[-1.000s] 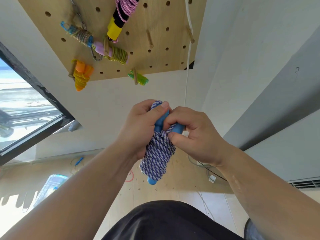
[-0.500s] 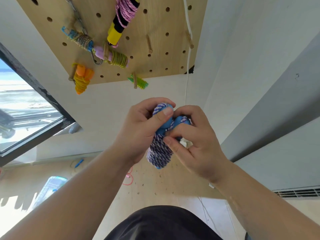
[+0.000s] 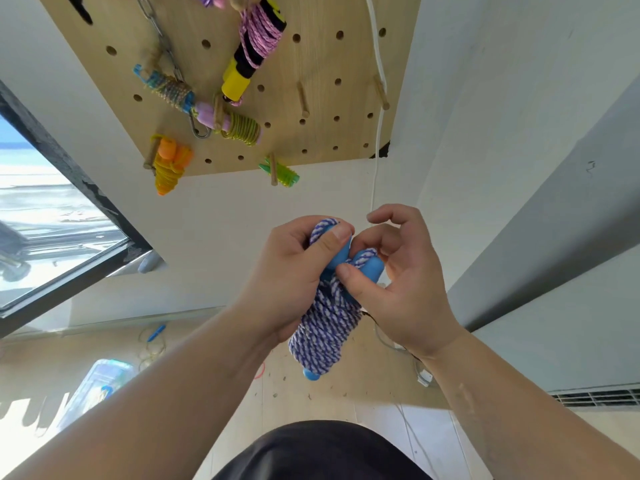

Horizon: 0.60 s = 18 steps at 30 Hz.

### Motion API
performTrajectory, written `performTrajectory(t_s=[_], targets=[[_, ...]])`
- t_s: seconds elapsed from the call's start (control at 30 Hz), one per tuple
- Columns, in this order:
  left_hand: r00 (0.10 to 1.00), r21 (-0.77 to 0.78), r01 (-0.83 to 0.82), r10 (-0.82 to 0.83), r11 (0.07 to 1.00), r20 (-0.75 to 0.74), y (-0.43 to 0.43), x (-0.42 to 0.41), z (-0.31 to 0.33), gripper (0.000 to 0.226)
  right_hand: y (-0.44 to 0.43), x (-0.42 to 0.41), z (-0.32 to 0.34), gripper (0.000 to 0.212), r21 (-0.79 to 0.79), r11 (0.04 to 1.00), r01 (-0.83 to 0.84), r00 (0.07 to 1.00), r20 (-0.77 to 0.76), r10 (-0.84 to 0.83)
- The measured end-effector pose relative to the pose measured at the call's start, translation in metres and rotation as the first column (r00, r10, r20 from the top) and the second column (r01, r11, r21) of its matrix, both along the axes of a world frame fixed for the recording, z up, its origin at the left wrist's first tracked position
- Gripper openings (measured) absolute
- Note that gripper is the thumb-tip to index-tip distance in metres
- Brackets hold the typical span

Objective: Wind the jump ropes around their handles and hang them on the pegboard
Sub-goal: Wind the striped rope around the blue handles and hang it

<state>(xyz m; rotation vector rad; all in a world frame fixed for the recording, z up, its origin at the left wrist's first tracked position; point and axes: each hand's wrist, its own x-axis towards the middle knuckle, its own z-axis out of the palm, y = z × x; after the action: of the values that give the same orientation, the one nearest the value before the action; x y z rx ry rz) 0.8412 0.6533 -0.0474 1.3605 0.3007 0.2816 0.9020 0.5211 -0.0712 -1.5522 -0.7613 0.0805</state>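
Note:
A purple-and-white jump rope (image 3: 325,327) is wound in a thick bundle around its blue handles (image 3: 341,258). My left hand (image 3: 291,271) grips the upper part of the bundle, thumb pressed on a handle top. My right hand (image 3: 401,282) pinches the rope end by the second handle between thumb and fingers, index finger raised. The wooden pegboard (image 3: 311,64) hangs on the wall above, with several wound ropes on its pegs: a pink rope on yellow-black handles (image 3: 254,53), a yellow-green one on pink handles (image 3: 239,128), and an orange-yellow one (image 3: 169,164).
Bare pegs (image 3: 303,98) stick out of the board's right half, beside a white cable (image 3: 377,98) running down the wall. A window (image 3: 52,220) is at the left. Loose cords and a blue packet (image 3: 100,386) lie on the floor below.
The bundle has swung down and hangs longer below my hands. My right hand has opened up, its index finger lifting off the handles. The view has tilted so more of the pegboard shows.

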Motion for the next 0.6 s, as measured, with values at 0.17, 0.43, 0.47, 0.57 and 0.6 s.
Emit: performTrajectory(t_s=[0.17,0.43,0.47,0.57,0.6], targets=[[0.997,0.260,-0.053,0.037,0.964,0.067,0.007,0.003,0.005,0.007,0.008,-0.011,0.010,0.040,-0.063,0.998,0.011,0.998,-0.057,-0.015],[0.989,0.327,-0.084,0.039,0.941,0.141,0.015,0.001,-0.002,0.009,0.015,-0.012,0.009,0.012,-0.003,1.000,-0.029,0.963,-0.270,0.027],[0.990,0.255,-0.088,0.055,0.963,0.132,0.012,0.001,-0.002,0.008,0.017,-0.013,0.009,0.009,-0.001,1.000,-0.001,0.967,-0.254,0.001],[0.988,0.172,-0.117,0.097,0.978,0.120,0.005,0.001,-0.003,0.009,0.020,-0.012,0.010,0.006,-0.029,0.998,0.061,0.982,-0.179,-0.065],[0.987,0.157,-0.130,0.114,0.979,0.110,0.003,0.001,-0.004,0.014,0.021,-0.011,0.009,0.006,-0.045,0.997,0.066,0.983,-0.167,-0.073]])
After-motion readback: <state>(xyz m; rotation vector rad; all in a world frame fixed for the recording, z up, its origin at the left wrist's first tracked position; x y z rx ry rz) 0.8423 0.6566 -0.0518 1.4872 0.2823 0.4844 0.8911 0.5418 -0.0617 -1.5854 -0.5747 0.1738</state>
